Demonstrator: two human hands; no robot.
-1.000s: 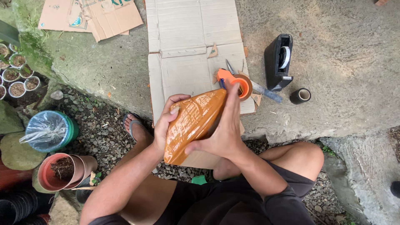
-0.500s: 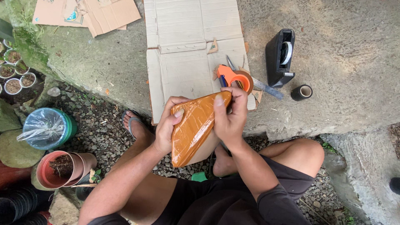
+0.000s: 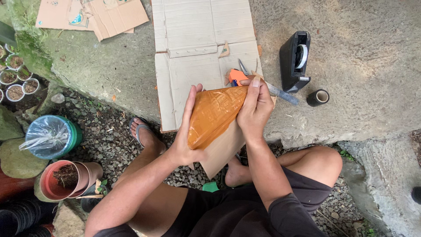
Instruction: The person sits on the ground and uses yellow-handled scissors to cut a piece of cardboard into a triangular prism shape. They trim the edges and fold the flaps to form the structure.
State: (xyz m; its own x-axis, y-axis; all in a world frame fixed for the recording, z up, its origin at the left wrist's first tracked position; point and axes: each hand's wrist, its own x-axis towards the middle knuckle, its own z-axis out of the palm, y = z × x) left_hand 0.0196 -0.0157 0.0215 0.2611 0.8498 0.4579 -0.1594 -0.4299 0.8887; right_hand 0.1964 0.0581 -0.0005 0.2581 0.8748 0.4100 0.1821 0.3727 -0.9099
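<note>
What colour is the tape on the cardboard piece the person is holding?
The tape is shiny orange-brown, seen best in the head view.

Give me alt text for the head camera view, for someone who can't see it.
A seated person's left hand and right hand hold a cardboard piece covered in glossy brown tape above a flattened cardboard box on a concrete slab. Orange-handled scissors, a black tape dispenser and a small dark tape roll lie nearby.

scissors (image 3: 240, 75) mostly hidden, black pots (image 3: 17, 219) cut off
</note>
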